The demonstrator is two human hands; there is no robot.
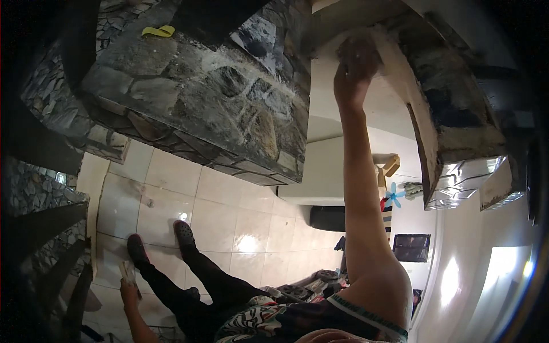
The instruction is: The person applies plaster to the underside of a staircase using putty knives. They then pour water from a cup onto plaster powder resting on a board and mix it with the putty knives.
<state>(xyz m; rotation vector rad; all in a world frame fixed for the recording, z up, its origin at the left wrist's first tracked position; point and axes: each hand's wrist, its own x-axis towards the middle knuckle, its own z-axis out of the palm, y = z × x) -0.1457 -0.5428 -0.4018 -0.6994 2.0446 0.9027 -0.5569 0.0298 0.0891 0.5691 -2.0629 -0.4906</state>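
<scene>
In the head view, the right arm reaches up toward a pale wall surface (394,86) beneath a dark, rough-edged overhang (452,97). The right hand (358,60) is blurred against that surface; whether it is spread or pinching something, I cannot tell, nor whether it touches the wall. The left hand (130,292) hangs low at the lower left, its fingers closed around a pale, narrow piece (126,271) that sticks up out of the grip, near the dark shoe (137,249) on that side; its exact kind is too small to tell. A ledge faced with grey stone (189,86) spans the upper left, with a curved yellow piece (158,31) lying on top. Below spreads a floor of glossy, light tiles (229,206), and a blue, petal-shaped thing (394,195) shows beyond the right forearm
</scene>
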